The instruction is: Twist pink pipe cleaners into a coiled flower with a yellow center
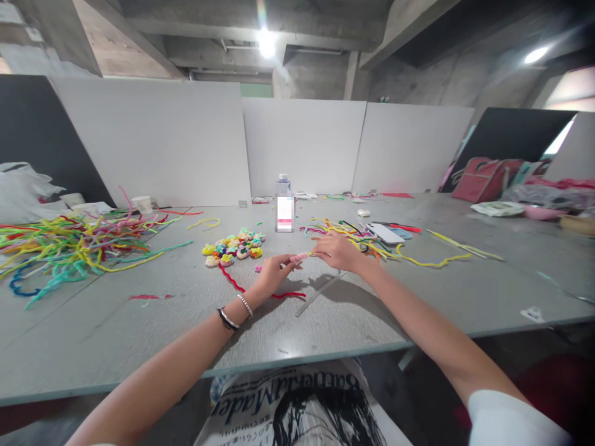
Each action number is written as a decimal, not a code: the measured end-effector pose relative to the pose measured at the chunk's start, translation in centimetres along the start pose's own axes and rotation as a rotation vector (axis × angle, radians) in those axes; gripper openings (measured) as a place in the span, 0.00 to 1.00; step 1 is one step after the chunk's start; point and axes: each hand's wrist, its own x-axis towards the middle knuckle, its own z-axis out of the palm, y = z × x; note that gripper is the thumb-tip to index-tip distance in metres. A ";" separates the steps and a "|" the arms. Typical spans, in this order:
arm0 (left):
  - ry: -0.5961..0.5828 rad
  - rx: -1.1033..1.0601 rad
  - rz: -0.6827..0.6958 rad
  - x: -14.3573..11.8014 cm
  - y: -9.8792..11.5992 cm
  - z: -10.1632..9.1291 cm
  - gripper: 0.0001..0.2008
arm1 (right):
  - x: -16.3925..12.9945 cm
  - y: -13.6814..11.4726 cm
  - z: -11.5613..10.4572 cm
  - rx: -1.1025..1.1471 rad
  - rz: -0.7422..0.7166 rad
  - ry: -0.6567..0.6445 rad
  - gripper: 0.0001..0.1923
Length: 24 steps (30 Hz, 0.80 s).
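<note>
Both of my hands meet over the middle of the grey table [139, 347]. My left hand [272, 275], with bracelets at the wrist, pinches one end of a short pink fuzzy pipe cleaner [301, 255]. My right hand [338, 251] grips its other end. A red pipe cleaner [235, 284] lies on the table under my left hand. A thin clear rod [320, 292] lies just below my right wrist. A cluster of small pipe-cleaner flowers [236, 246] sits just beyond my left hand.
A big heap of coloured pipe cleaners [69, 248] covers the table's left side. More loose ones [353, 235] lie past my right hand, beside a phone [385, 233]. A water bottle [284, 204] stands at centre back. White partitions [186, 142] close the far side; a red bag [486, 179] sits at the right.
</note>
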 end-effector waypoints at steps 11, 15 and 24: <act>-0.019 -0.038 -0.021 0.1 -0.2 0.1 0.16 | 0.0 -0.4 0.1 0.042 -0.012 -0.025 0.13; 0.018 -0.048 0.002 0.1 -0.2 0.2 0.16 | 0.1 -0.5 0.1 0.039 -0.004 -0.027 0.13; 0.059 -0.118 0.064 -0.1 0.9 -0.1 0.13 | 0.4 -0.7 0.1 0.134 -0.013 -0.040 0.11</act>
